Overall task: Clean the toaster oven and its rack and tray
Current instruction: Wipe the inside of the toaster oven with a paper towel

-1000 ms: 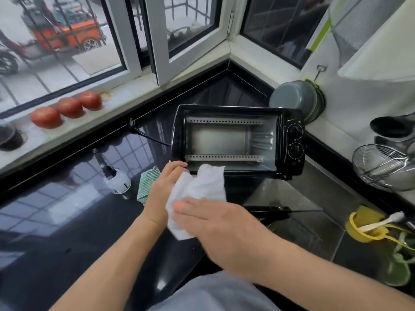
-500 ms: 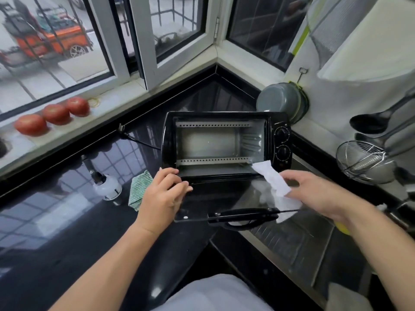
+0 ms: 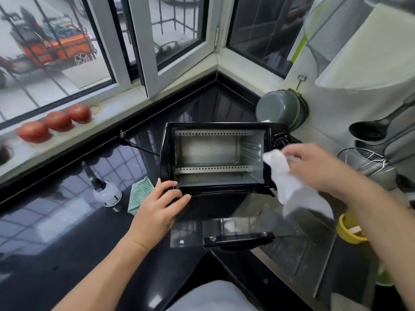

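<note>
Black oven (image 3: 215,158) is sitting on the dark surface (image 3: 67,232) in the window corner, door (image 3: 224,230) dropped flat toward the person, cavity showing no rack or tray. Right hand (image 3: 318,167) is pinching a white wipe (image 3: 289,182) and bringing it up against the front face by the knobs (image 3: 280,142), wipe tail hanging loose over the door hinge. Left hand (image 3: 161,203) is resting on the lower left front corner, fingers laid flat and slightly curled, bracing the box.

Step looks like wiping the control panel and front frame; inside likely next. Next move is calling for firm rubbing around the knobs while the left hand is holding the oven steady.

Room: door edge is overhanging the surface corner toward the sink (image 3: 292,254); pot (image 3: 280,108) is hanging just behind the oven's right top, strainer (image 3: 368,164) close on the right, so right-side clearance is looking tight. Green cloth (image 3: 140,194) is lying just left of the left hand; open surface further left.
</note>
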The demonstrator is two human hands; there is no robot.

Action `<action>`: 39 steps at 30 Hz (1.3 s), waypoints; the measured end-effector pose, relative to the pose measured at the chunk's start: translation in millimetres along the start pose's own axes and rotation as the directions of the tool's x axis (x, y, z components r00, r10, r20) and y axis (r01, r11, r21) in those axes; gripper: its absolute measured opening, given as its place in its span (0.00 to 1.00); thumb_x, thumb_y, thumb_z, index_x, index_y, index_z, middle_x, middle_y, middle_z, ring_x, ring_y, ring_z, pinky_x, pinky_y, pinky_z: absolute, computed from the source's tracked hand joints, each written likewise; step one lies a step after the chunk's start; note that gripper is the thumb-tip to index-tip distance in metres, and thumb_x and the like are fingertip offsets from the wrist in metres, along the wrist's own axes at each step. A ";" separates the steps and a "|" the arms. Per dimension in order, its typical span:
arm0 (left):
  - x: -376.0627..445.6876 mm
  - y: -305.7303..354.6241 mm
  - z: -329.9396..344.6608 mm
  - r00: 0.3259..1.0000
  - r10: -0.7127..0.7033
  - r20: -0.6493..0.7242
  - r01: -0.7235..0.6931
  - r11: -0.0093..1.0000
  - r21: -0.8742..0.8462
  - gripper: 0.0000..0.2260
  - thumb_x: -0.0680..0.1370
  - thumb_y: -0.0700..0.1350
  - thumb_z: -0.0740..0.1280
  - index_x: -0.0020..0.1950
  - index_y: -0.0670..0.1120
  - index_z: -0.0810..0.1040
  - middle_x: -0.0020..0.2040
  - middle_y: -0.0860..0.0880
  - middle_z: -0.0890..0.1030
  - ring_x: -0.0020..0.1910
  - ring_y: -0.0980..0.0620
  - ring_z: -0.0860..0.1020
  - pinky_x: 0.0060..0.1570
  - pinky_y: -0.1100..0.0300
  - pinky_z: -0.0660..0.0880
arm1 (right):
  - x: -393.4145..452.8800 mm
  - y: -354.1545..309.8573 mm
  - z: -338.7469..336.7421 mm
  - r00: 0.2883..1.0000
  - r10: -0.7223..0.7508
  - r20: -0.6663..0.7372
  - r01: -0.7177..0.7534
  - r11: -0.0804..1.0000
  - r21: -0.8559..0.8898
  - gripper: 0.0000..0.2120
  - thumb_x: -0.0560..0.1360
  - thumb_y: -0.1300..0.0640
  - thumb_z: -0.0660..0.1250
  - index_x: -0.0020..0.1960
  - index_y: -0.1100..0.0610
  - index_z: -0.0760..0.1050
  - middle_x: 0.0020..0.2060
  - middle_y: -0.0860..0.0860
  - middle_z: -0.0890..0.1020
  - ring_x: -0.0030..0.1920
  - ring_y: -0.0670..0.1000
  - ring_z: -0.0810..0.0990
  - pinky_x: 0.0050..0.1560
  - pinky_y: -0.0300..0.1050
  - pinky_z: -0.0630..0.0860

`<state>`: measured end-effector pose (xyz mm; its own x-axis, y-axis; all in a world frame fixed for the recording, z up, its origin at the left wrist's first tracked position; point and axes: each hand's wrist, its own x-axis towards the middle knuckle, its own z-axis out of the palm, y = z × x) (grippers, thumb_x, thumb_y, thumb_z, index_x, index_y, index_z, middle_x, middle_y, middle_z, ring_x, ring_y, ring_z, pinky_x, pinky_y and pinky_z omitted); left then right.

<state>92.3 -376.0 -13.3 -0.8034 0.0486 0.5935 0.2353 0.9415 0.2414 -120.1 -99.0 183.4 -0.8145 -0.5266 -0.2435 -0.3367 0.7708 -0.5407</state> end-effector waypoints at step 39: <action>-5.7 -4.3 4.0 0.999 0.021 0.043 -0.023 0.998 0.051 0.11 0.83 0.38 0.64 0.58 0.42 0.87 0.50 0.47 0.85 0.60 0.36 0.81 0.62 0.33 0.75 | 80.3 -7.6 109.9 0.749 0.253 0.612 0.540 0.302 -0.786 0.21 0.77 0.62 0.62 0.70 0.55 0.72 0.63 0.55 0.75 0.60 0.58 0.73 0.61 0.56 0.65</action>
<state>93.7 -379.0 -20.8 -0.8212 0.0826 0.5646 0.2254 0.9559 0.1880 -131.0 -186.6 79.4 -0.4060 -0.4191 -0.8121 -0.9128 0.2299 0.3376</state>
